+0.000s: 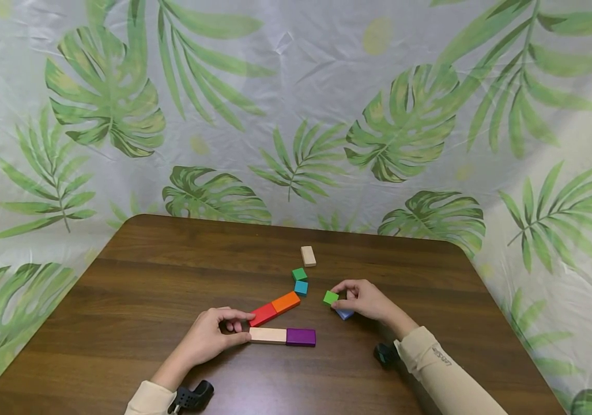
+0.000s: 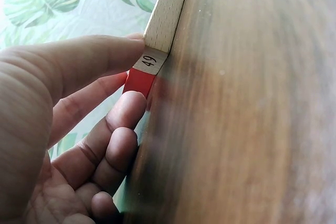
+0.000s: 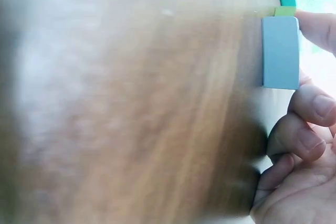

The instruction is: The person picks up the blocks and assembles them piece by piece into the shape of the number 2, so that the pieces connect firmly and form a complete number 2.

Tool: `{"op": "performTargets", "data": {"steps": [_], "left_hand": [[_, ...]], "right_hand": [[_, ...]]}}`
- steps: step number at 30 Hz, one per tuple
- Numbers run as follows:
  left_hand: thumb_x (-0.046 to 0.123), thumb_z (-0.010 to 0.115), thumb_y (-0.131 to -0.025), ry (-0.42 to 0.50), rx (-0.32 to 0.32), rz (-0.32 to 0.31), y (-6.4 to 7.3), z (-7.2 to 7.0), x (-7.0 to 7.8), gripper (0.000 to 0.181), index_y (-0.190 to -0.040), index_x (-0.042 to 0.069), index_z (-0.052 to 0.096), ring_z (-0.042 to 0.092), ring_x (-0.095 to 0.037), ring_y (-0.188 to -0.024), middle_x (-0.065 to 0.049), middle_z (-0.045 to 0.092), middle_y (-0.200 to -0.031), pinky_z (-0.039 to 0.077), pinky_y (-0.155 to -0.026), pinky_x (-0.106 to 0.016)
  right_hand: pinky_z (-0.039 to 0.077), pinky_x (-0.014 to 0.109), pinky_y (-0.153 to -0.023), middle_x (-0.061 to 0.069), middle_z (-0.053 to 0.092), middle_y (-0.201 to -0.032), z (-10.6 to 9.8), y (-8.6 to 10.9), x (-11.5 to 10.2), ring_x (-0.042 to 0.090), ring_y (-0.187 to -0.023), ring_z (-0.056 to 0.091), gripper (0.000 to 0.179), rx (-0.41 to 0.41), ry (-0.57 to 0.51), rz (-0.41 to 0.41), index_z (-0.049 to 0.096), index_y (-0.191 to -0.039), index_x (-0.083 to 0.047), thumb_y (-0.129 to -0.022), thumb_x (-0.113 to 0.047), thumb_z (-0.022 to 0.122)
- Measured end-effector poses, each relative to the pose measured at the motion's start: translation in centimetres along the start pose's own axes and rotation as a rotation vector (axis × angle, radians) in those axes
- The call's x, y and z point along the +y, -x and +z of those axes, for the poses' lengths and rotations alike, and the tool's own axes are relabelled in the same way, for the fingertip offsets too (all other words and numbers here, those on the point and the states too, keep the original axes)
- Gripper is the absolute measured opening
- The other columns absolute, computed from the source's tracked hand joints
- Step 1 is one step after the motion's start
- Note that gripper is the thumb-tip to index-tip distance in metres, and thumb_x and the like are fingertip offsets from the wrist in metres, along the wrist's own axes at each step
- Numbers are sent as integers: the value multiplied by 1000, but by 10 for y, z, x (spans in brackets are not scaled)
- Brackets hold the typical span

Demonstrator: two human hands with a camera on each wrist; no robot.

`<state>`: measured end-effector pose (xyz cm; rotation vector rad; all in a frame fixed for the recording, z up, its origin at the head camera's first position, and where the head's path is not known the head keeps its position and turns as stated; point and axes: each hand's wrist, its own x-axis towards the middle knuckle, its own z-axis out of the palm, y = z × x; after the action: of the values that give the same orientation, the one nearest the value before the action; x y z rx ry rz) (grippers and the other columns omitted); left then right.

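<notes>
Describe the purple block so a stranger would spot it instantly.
On the dark wooden table, find the end-to-end pair of blocks lowest in the head view. The right-hand one, against the plain wood block, is the purple block, the only purple piece.

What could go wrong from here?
The left hand touches both the red block and the pale block beside it; a nudge might skew either.
The right hand is at the lime green block, close to the blue block; moving one could knock the other.
The turquoise block sits near the orange block; a bump may spread.
</notes>
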<state>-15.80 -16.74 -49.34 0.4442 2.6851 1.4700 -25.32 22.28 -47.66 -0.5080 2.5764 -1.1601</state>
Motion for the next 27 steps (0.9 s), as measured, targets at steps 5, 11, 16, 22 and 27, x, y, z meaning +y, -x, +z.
{"op": "performTargets", "data": {"steps": [5,11,16,22,27], "left_hand": [[24,92,-85,-4,3,-4,1,0,0,30,-114,22,85,57,-6,-77,10,65,-81,45,-71,-22],[24,92,-85,0,1,-6,1,0,0,30,-114,22,85,57,-6,-78,10,65,-82,45,-72,-21],[23,92,-85,9,6,-3,1,-1,0,30,-114,21,85,56,-7,-78,9,65,-82,45,-72,-22],[24,92,-85,-5,0,-13,0,0,0,29,-113,23,85,56,-6,-78,10,65,-82,45,-72,-21],[23,92,-85,0,-4,-13,0,0,1,30,-114,23,85,57,-6,-78,10,65,-82,45,-72,-22]], "right_hand": [[27,22,-54,-7,40,-61,0,-2,-4,7,-56,35,34,3,11,8,78,-118,-5,-91,-25,84],[27,21,-53,-7,39,-60,-1,-5,-3,8,-55,34,33,13,10,30,78,-119,-6,-93,-25,82],[26,22,-53,-6,39,-60,-2,-8,-2,9,-54,32,34,12,3,37,77,-124,-7,-95,-24,80],[27,22,-53,-6,40,-59,-5,-13,2,10,-53,33,36,14,23,18,76,-128,-8,-97,-25,79],[28,23,-53,-6,40,-59,-9,-16,5,11,-54,32,39,10,20,20,75,-133,-9,-100,-28,78]]}}
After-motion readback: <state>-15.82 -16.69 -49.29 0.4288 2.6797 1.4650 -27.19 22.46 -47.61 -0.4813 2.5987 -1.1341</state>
